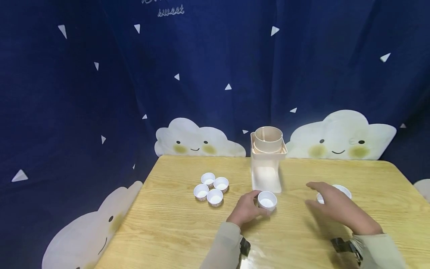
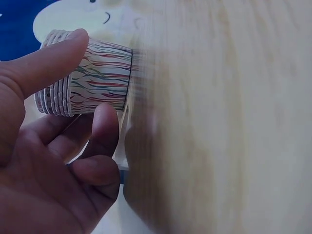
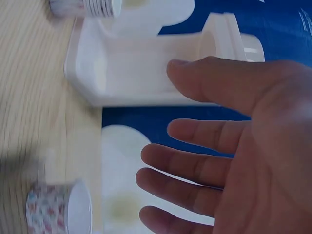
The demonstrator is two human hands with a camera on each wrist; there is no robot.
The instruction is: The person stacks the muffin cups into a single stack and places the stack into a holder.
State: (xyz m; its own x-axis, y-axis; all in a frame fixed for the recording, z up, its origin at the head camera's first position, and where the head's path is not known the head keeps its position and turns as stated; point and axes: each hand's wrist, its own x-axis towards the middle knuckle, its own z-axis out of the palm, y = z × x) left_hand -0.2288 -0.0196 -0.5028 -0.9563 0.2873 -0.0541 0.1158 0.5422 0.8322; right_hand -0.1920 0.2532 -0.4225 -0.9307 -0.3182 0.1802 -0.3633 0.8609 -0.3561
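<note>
In the head view my left hand (image 1: 246, 209) holds a stack of small white paper cups (image 1: 267, 201) in front of the beige dispenser stand. The left wrist view shows the thumb and fingers about this nested stack (image 2: 100, 78), which has red and green wavy lines on its side. My right hand (image 1: 337, 207) hovers over the table's right side, partly hiding white paper cups (image 1: 342, 190) behind it. Its fingers are spread with nothing between them. A cup with a speckled print (image 3: 53, 209) stands below that hand in the right wrist view.
The beige stand (image 1: 265, 179) with a round holder (image 1: 268, 140) on top stands at the table's back edge. Several white paper cups (image 1: 215, 197) sit grouped left of it. A dark blue curtain (image 1: 208, 56) hangs behind the wooden table (image 1: 161, 224).
</note>
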